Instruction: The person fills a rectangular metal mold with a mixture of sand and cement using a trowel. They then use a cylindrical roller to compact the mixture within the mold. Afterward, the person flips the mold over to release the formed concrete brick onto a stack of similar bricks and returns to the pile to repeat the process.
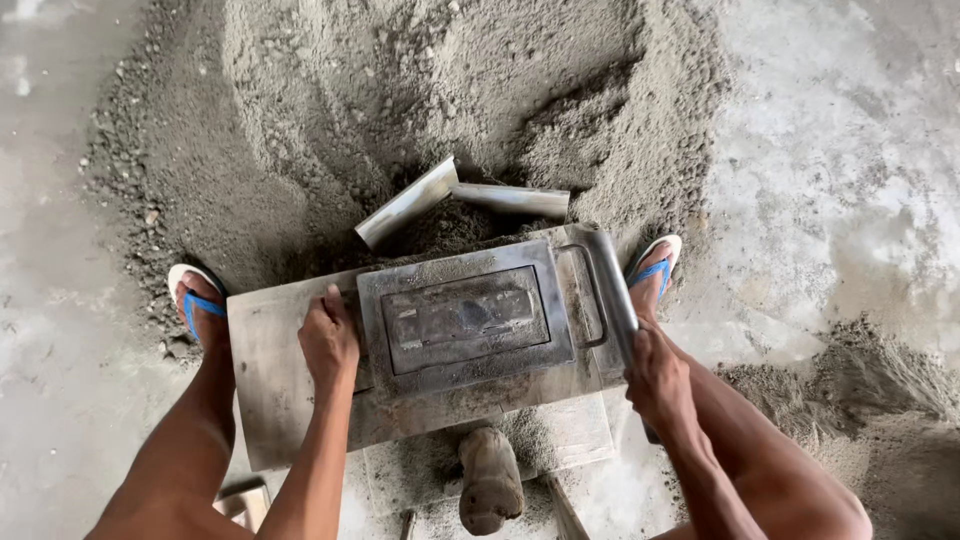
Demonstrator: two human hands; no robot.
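The left hand grips the left edge of the grey rectangular metal block mould on a worn wooden board; the right hand clasps its long steel handle

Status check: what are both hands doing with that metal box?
Left hand on grey metal block mould. Right hand gripping its steel side handle. Sand heap directly behind.

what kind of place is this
Probably a small block-making yard or building site. A big heap of grey sand mix lies on a rough concrete floor, and the left hand and right hand grip a metal mould on a board.
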